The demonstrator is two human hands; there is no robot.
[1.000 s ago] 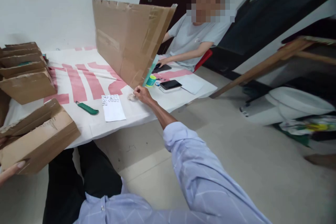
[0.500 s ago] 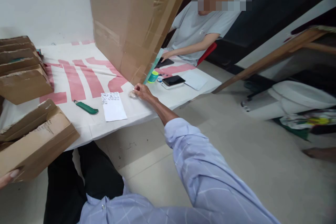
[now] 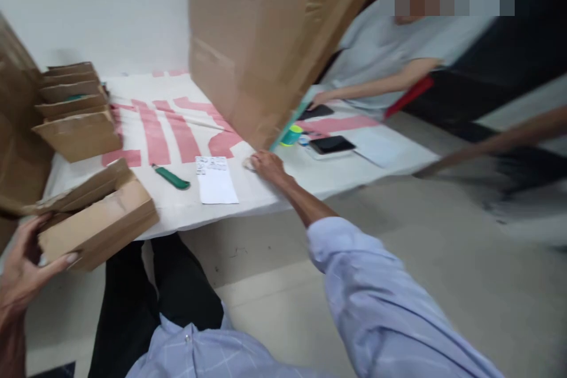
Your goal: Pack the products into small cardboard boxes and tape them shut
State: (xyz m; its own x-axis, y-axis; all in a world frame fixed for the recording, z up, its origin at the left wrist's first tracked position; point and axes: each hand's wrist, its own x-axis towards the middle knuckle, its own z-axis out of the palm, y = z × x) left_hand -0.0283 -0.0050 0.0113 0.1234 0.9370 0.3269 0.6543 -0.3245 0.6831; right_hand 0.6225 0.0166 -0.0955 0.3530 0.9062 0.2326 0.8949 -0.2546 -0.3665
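My left hand (image 3: 26, 269) grips the end of a small open cardboard box (image 3: 104, 227), held tilted at the table's front edge, thumb on its near side. Across the table, my right hand (image 3: 270, 166) is closed on a small crumpled whitish thing (image 3: 248, 162), mostly covered by the fingers and blurred. It rests on the cloth at the lower corner of a tall cardboard panel (image 3: 252, 59). Between my hands lie a green utility knife (image 3: 172, 178) and a white sheet (image 3: 218, 188) with small box-shaped drawings on its upper part.
A cardboard holder with several dividers (image 3: 86, 136) stands at the left, beside a large cardboard piece (image 3: 20, 130). Behind the panel are a teal jar with a yellow rim (image 3: 291, 135), a phone (image 3: 332, 144) and a seated person (image 3: 390, 59) reaching onto the table.
The view has swung left, shifting everything rightward in the picture. More of my left hand and the box now shows. My right hand stays by the panel's corner.
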